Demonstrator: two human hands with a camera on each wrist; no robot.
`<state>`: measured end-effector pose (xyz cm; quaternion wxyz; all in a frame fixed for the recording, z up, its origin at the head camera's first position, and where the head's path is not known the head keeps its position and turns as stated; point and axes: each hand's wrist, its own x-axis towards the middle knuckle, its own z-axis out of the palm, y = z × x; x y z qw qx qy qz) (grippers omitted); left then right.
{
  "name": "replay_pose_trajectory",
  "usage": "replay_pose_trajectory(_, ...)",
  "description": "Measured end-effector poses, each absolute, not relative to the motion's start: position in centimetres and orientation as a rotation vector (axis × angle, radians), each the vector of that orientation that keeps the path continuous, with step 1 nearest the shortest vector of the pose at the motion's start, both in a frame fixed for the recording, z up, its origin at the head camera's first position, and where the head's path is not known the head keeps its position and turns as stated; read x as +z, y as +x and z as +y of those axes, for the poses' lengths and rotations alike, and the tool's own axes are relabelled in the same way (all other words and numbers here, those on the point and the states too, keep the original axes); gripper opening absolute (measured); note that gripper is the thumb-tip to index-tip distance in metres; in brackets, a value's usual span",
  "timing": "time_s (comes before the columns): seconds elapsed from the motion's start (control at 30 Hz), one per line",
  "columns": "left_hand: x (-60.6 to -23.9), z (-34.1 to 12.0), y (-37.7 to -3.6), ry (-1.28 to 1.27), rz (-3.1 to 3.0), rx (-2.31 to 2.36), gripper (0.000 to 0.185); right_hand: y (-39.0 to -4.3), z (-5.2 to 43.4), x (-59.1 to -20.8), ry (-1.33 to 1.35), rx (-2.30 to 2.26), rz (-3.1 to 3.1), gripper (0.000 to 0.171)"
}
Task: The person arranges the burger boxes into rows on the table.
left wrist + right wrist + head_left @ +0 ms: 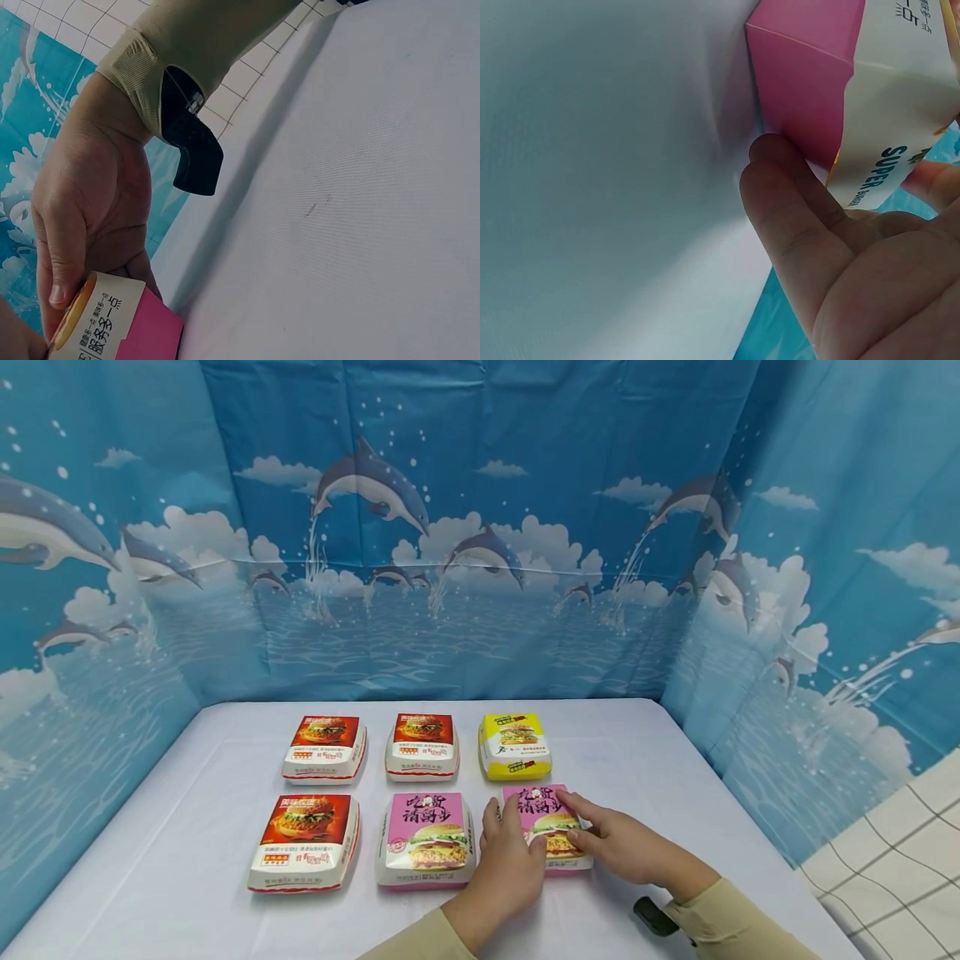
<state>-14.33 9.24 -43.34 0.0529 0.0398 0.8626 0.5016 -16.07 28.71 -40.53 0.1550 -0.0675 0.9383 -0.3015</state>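
A pink-topped burger box (542, 827) with a burger picture stands at the front right of the table, between both hands. My left hand (507, 864) holds its left side, thumb towards the front edge. On the opposite side, my right hand (626, 843) grips it with the thumb on the lid. The right wrist view shows the right hand's fingers (787, 217) low against the pink lower half, near the tablecloth. A matching pink burger box (427, 839) sits just left of the left hand. Behind the held box is a yellow burger box (515, 746).
Three red-and-white burger boxes, at back left (324, 749), back middle (422, 746) and front left (304, 842), complete two rows on the white table (187, 827). A blue dolphin curtain (480, 635) surrounds the table's back and sides. A black device (655, 917) is at the right wrist.
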Motion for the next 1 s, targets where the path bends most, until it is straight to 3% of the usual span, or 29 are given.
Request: replay_pose_trajectory(1.0, -42.79, 9.17, -14.08, 0.097, 2.604, 1.505, 0.069, -16.12, 28.83, -40.64, -0.199, -0.941, 2.657, 0.062)
